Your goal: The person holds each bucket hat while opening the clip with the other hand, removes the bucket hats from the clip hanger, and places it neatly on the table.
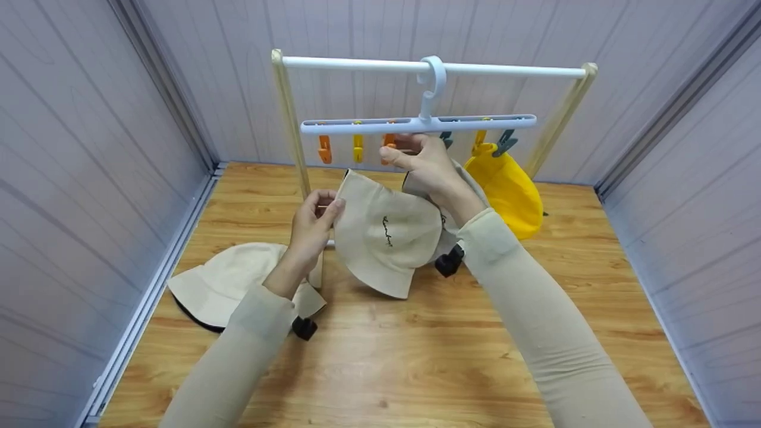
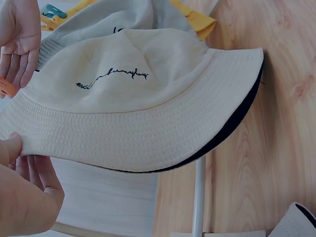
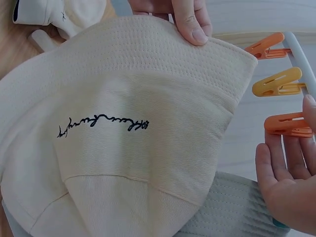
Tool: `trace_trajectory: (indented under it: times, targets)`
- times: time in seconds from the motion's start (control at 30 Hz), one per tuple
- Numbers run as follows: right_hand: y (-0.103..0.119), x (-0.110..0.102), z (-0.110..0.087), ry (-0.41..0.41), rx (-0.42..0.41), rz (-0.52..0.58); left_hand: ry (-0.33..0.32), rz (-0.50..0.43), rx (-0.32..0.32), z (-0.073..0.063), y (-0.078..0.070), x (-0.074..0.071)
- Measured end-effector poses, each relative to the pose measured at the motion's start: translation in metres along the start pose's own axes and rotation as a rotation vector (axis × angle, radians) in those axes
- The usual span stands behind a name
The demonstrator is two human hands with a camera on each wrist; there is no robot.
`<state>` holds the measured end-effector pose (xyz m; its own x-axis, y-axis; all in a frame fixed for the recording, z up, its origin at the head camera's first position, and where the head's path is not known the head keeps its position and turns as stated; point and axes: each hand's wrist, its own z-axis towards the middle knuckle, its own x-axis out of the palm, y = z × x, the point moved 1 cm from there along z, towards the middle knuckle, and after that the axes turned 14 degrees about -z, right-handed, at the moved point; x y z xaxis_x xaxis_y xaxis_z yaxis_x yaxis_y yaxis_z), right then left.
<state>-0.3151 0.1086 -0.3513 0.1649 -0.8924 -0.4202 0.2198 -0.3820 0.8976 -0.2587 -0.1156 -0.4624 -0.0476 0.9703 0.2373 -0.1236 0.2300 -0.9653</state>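
Observation:
A cream bucket hat [image 1: 395, 226] with dark stitched lettering hangs from my left hand [image 1: 312, 223], which pinches the brim between thumb and fingers. Dark lining shows under the brim in the left wrist view. My right hand [image 1: 431, 166] is up at the hanger, thumb and fingertips on an orange clip [image 3: 289, 124], the third from the left. The white clip hanger [image 1: 368, 126] hooks over a white rod [image 1: 357, 63]. Another orange clip [image 1: 324, 148] and a yellow clip [image 1: 358, 147] hang to its left. Behind the cream hat is a grey hat [image 2: 98, 32], partly hidden.
A yellow hat [image 1: 505, 193] hangs at the right end from a yellow clip [image 1: 480, 141] and a grey-green clip [image 1: 504, 144]. On the wooden floor [image 1: 392, 356] at left lies another cream hat [image 1: 238, 276]. Wooden posts [image 1: 285, 113] hold up the rod; panel walls enclose the space.

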Motion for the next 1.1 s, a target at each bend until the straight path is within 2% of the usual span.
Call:
trace_trajectory:
  times: [0.3,0.6,0.87,1.1]
  targets:
    - [-0.001,0.001,-0.006,0.002,0.018,-0.003,0.007,-0.008,0.015,-0.002,-0.001,-0.001]
    - [0.000,0.000,-0.015,0.029,0.022,0.076,0.032,-0.031,0.028,-0.006,-0.008,-0.003]
    - [0.000,-0.017,-0.034,0.081,0.038,0.107,0.048,-0.053,0.033,-0.008,-0.013,-0.005]
    - [-0.010,-0.039,-0.057,0.092,0.036,0.184,0.062,-0.058,0.031,-0.012,-0.017,-0.007]
